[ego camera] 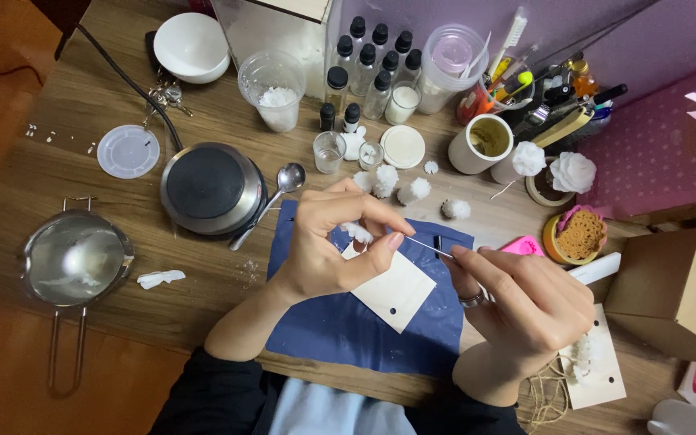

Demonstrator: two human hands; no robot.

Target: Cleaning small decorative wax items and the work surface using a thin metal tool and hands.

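My left hand [333, 242] pinches a small white wax flower [357, 232] between thumb and fingers above a cream card [396, 292] with punched holes. My right hand [525, 302], wearing a ring, holds a thin metal needle-like tool [427, 246] whose tip points at the flower. Both hands work over a dark blue mat [340, 326] on the wooden table. Several more white wax flowers [387, 180] lie just beyond the mat.
A round hot plate [209, 187] with a spoon [279, 193] stands left of the mat, a metal pot [76, 258] farther left. Behind are dropper bottles [368, 56], cups, a white bowl [191, 44], a pen holder. A cardboard box [674, 294] sits right, twine and another card near it.
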